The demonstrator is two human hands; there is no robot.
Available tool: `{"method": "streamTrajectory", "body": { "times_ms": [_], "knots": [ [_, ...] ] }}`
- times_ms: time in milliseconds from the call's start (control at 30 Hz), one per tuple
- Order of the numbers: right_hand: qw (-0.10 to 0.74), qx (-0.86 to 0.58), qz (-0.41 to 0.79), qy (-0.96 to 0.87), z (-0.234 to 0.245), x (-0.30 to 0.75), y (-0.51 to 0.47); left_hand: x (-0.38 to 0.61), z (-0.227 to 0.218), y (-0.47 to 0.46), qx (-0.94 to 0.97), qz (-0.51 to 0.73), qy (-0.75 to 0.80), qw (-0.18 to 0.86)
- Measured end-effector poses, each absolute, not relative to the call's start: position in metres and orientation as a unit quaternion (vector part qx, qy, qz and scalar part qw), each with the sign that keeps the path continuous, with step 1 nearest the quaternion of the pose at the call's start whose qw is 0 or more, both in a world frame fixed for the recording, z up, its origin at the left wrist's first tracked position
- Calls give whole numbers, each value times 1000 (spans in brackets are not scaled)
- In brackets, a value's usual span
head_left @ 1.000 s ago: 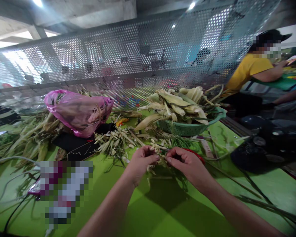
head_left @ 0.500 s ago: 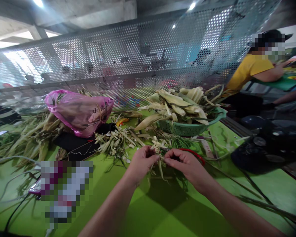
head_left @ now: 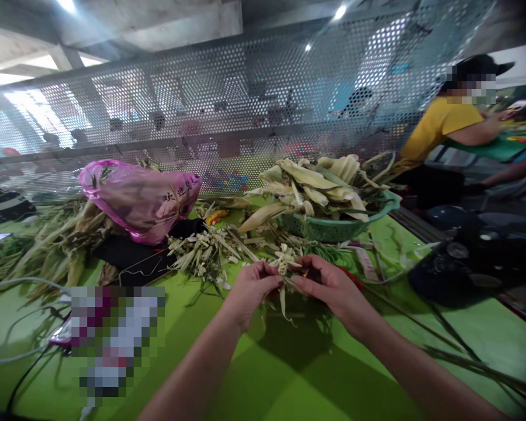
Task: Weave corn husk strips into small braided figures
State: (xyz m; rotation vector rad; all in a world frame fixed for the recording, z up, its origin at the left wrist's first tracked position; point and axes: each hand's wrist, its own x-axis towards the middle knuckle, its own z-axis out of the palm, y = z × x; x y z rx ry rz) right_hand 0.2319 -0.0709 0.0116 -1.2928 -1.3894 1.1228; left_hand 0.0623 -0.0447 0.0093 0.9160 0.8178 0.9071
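My left hand (head_left: 249, 289) and my right hand (head_left: 328, 286) meet above the green table (head_left: 289, 374), both pinched on a small woven piece of pale leaf strips (head_left: 284, 264). A loose strip hangs down from it between my hands. Red-handled scissors (head_left: 348, 276) lie just behind my right hand, mostly hidden by it. A heap of cut leaf strips (head_left: 210, 248) lies right beyond my left hand.
A green basket (head_left: 333, 228) piled with pale leaves stands behind. A pink plastic bag (head_left: 140, 196) rests on leaf bundles at the left. A perforated metal screen (head_left: 228, 111) closes the back. A person in a yellow shirt (head_left: 438, 126) works at the right, near a dark machine (head_left: 460, 263).
Both hands have lifted the woven piece slightly and turned it, so its top now sticks up between my fingers. My right hand has shifted left over the scissors.
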Motion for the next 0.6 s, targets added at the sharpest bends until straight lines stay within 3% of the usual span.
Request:
{"method": "streamTrajectory", "body": {
  "times_ms": [367,600],
  "knots": [
    [481,-525,464,-527,16,227,-73,65,3,-45,530,329,379,683],
    [492,-455,598,-439,20,223,-75,61,2,-43,614,338,337,628]
  ]
}}
